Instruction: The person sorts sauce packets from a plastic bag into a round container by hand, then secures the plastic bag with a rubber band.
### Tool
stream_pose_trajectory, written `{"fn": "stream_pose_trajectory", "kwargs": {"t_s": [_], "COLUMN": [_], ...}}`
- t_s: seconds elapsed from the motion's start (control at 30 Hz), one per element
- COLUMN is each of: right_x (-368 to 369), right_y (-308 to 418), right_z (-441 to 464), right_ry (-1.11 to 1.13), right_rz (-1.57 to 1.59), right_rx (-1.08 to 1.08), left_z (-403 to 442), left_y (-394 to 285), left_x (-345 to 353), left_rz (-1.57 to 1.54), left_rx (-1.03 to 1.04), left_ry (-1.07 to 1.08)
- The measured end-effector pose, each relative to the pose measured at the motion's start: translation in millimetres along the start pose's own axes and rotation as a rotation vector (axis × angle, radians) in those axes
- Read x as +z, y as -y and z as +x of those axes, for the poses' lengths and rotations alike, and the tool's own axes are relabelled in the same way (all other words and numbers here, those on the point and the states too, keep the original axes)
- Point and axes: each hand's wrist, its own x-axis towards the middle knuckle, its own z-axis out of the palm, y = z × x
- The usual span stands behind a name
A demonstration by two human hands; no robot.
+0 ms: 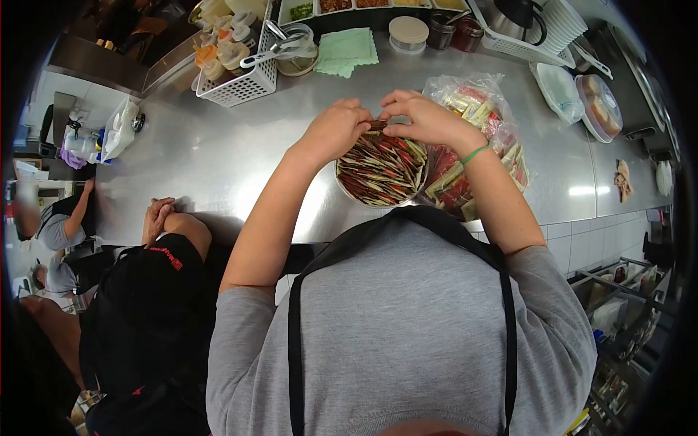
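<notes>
A round container (339,179) stands at the counter's front edge, tightly filled with thin sachets (382,171) set on edge, in dark red, brown and pale green. Over its far rim, my left hand (331,131) and my right hand (429,122) meet with bent fingers. Between their fingertips is a dark red-brown sachet (378,125), pinched from both sides; whether it is one or several stacked I cannot tell. A green band circles my right wrist. Just right of the container lies a clear plastic bag (502,109) holding more red and pale yellow sachets.
The steel counter (240,152) carries a white basket of squeeze bottles (240,87), a green cloth (347,52), a lidded tub (408,35) and dark jars (441,30) at the back. Another person's hand (156,218) rests by the counter's edge on the left.
</notes>
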Motion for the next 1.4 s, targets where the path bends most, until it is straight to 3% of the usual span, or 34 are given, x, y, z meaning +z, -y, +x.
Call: {"fn": "stream_pose_trajectory", "kwargs": {"t_s": [0.4,0.53,0.6,0.7,1.4], "right_x": [-12,-8,-15,-9,-22], "right_y": [13,13,30,12,33], "right_z": [12,18,18,18,40], "right_ry": [0.241,0.190,0.332,0.265,0.541], "right_rz": [-0.189,-0.218,-0.212,-0.229,-0.247], "right_rx": [0.139,0.089,0.261,0.131,0.329], "left_z": [-3,0,-1,2,24], "left_y": [-19,-17,-16,-15,-6], "left_x": [-5,-8,-6,-7,-16], "left_rz": [0.247,0.224,0.200,0.196,0.162], "left_rx": [-0.095,-0.138,-0.163,-0.183,-0.280], "left_ry": [0.138,0.179,0.209,0.259,0.590]}}
